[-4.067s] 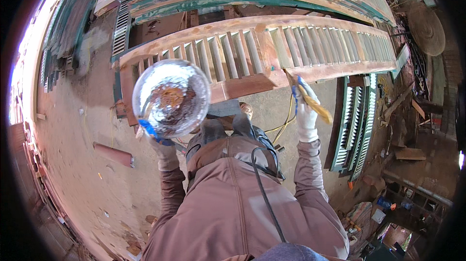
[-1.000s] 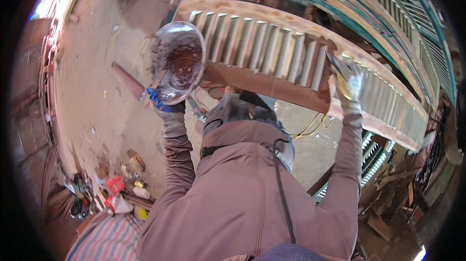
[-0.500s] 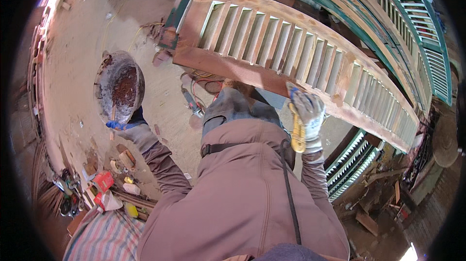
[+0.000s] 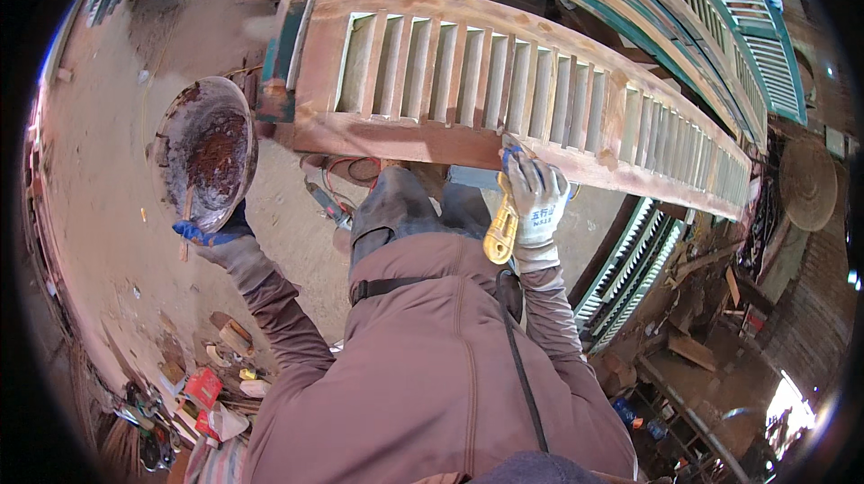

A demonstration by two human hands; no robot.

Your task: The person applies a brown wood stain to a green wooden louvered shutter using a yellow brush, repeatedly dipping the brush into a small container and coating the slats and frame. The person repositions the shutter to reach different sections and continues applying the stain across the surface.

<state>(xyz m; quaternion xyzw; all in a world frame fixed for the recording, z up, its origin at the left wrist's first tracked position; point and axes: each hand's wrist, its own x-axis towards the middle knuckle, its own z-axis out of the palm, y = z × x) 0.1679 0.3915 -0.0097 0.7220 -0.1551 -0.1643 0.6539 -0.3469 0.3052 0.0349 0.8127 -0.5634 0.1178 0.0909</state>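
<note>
Swinging out to the person's left, the left hand [image 4: 220, 245] now grips the bowl [image 4: 209, 151] low and away from the shutter [image 4: 540, 97], no longer raised before it. The right hand [image 4: 533, 200], fist closed round a yellow-handled scraper [image 4: 500, 230], has come back to the shutter's near rail. The scraper runs handle toward the body, blade hidden. The shutter's long axis runs left-to-right beyond both hands.

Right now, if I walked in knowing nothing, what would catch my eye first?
Most likely the long reddish-brown louvered shutter lying flat across the upper middle, with green shutters stacked behind it. Next, the gloved right hand at the shutter's near rail, gripping a yellow-handled tool. Off to the left, the gloved left hand holds up a round metal pan caked with rusty brown paste.
</note>
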